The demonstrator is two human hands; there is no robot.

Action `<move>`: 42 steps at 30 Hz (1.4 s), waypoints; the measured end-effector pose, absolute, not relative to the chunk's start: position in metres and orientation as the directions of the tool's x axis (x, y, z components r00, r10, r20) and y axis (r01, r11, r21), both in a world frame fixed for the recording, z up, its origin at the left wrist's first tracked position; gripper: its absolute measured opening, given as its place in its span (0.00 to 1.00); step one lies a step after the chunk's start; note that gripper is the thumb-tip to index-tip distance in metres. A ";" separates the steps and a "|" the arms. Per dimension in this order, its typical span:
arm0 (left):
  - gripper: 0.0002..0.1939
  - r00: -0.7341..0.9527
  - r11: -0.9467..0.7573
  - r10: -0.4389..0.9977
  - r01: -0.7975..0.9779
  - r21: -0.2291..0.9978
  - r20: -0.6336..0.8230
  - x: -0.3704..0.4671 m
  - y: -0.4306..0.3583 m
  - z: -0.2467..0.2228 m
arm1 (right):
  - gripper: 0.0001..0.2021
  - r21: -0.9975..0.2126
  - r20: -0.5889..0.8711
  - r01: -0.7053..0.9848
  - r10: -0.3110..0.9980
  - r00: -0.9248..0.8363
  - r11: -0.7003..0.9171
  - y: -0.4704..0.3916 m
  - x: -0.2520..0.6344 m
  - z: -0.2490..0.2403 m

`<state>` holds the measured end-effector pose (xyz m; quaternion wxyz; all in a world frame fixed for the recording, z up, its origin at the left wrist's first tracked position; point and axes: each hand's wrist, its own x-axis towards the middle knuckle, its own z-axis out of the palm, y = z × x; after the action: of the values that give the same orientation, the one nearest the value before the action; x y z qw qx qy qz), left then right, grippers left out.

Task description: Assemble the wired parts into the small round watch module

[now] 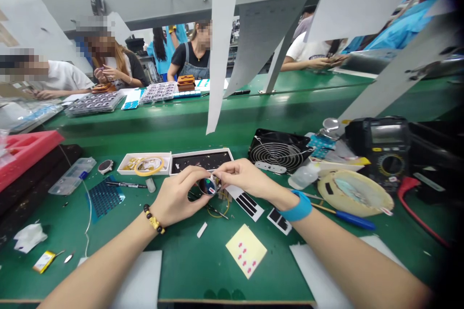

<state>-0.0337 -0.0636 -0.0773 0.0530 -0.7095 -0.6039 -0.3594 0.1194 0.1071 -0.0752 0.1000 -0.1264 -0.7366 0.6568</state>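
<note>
Near the middle of the green bench, my left hand point(180, 194) holds a small round watch-like device point(208, 186) by its rim, thumb below and fingers above. Its dark glossy face has a green spot and a small red-and-white mark. My right hand point(246, 177) pinches the device's right side; what lies between those fingertips is too small to make out. Below the hands are a thin yellow wire loop and tweezers point(217, 211). A yellow sticker sheet point(246, 251) with red arrows lies nearer the front edge.
Behind the hands stand a white tray point(165, 163) and a black fan point(279, 150). On the right are a multimeter point(389, 147), a round beige dish point(353, 193) and a blue-handled screwdriver point(355, 219). A plastic case point(72, 176) lies left. Several people sit across the bench.
</note>
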 end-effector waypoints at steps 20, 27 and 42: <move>0.21 0.015 -0.283 0.801 0.891 0.356 0.599 -0.034 -0.064 -0.077 | 0.16 -0.994 -0.009 0.043 0.322 -0.947 0.097 0.106 0.121 -0.072; 0.20 0.032 -0.297 0.796 0.891 0.344 0.604 -0.033 -0.065 -0.076 | 0.11 -0.997 -0.018 0.043 0.310 -0.951 0.071 0.106 0.121 -0.069; 0.19 0.033 -0.289 0.796 0.898 0.332 0.604 -0.031 -0.064 -0.075 | 0.11 -0.994 -0.040 0.068 0.300 -0.953 0.083 0.107 0.121 -0.068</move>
<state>-0.0313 -0.0641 -0.0753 0.0696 -0.7152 -0.5922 -0.3647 0.1213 0.1066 -0.0684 0.0871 -0.1256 -0.7308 0.6652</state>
